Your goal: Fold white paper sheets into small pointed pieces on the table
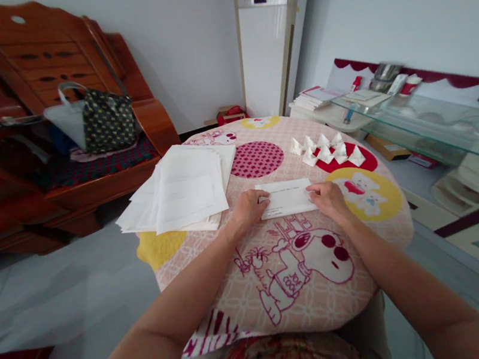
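Note:
A white sheet of paper (286, 197) with faint printed lines lies folded into a wide rectangle on the cloth-covered table. At its left edge, my left hand (249, 207) grips the paper between thumb and curled fingers. The opposite edge is pinched by my right hand (326, 196). To the left of my hands rests a loose pile of white paper sheets (191, 190), some with faint print. Several small folded paper pieces (325, 155) with pointed tops stand in two rows beyond my right hand.
A patterned tablecloth (223, 303) covers the round table. On the right stands a glass-topped cabinet (431, 125) bearing cups and papers. A wooden bench (99, 186) with a dotted bag (107, 120) is at left; a tall white air conditioner (266, 48) stands at the back.

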`<state>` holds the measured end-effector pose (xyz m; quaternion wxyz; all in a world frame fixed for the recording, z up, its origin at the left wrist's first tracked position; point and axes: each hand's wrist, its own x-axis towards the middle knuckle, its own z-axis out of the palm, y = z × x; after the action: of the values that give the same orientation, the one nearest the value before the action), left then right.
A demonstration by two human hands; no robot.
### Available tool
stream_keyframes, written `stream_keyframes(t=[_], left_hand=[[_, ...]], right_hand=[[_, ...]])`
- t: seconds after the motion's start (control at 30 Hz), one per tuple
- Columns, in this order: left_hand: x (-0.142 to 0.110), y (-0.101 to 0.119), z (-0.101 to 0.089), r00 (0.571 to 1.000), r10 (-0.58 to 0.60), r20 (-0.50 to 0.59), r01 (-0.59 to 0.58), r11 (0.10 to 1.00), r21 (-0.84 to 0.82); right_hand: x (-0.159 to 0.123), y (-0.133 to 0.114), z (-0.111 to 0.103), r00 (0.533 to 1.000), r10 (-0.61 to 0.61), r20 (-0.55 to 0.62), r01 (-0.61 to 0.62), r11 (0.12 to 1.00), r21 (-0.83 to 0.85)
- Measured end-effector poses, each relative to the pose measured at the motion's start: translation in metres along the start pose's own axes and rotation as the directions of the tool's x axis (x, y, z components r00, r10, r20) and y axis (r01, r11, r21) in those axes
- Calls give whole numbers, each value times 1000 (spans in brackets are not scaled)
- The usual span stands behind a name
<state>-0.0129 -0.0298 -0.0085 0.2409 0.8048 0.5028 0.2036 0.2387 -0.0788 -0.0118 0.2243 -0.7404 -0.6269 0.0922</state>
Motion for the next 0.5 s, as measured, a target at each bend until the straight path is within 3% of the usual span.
stream_keyframes(t=[0.23, 0.5], left_hand=[[0, -4, 0, 999, -30, -19, 29, 998, -51], [2, 5, -3, 987, -159, 8, 159, 987, -34]], right_hand=[[-1, -3, 6, 998, 33, -47, -38, 993, -115], [-3, -11, 2, 995, 97, -23, -99, 983, -153]])
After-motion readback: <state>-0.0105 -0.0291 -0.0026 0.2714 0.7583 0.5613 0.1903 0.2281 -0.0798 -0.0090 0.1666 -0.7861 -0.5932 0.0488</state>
